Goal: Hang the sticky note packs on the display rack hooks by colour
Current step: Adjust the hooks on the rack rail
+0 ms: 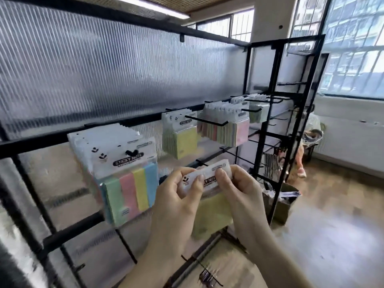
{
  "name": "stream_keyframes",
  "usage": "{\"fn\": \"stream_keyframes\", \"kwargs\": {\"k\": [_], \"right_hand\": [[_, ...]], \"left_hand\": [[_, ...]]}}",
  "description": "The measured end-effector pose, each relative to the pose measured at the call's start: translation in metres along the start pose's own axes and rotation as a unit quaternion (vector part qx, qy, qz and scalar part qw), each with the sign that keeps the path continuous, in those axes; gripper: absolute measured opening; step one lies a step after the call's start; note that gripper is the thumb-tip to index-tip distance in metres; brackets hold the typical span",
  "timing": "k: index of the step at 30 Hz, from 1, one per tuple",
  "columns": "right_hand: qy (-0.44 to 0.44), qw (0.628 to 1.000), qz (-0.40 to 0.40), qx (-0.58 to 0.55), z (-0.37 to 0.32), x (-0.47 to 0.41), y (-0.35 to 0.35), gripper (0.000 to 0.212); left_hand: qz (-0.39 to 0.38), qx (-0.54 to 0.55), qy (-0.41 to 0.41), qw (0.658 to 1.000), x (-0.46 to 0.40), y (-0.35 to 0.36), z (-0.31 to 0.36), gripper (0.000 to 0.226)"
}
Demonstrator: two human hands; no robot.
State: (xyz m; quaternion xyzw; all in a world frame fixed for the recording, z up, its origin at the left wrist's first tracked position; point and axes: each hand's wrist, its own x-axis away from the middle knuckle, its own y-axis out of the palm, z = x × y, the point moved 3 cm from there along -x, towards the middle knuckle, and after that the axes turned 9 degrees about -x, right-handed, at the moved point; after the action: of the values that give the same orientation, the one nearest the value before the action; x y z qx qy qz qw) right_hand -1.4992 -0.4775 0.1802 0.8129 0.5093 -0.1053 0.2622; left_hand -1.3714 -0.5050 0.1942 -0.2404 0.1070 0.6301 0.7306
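Left hand (pixel 178 196) and right hand (pixel 239 188) pinching white header of yellow sticky note pack (pixel 212 213), near black wire display rack (pixel 276 129).

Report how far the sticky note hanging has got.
Done: striped multicolour packs fill the near hook, yellow packs hang on the next, and pink-fronted packs beyond. In hand: the left hand and right hand together grip one yellow pack, not yet hooked. Left: hanging it; no other loose packs are clearly visible.
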Motion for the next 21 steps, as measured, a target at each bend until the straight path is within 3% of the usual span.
{"fn": "stream_keyframes", "kwargs": {"k": [11,21], "right_hand": [[-0.006,0.992,-0.125,-0.015,-0.004,-0.081,-0.037,0.021],[-0.051,0.989,-0.134,-0.048,-0.006,-0.134,-0.042,0.015]], "left_hand": [[0.085,-0.071,0.034,0.993,-0.046,0.063,0.022,0.006],[0.142,-0.127,0.067,0.979,-0.092,0.090,0.033,0.009]]}}
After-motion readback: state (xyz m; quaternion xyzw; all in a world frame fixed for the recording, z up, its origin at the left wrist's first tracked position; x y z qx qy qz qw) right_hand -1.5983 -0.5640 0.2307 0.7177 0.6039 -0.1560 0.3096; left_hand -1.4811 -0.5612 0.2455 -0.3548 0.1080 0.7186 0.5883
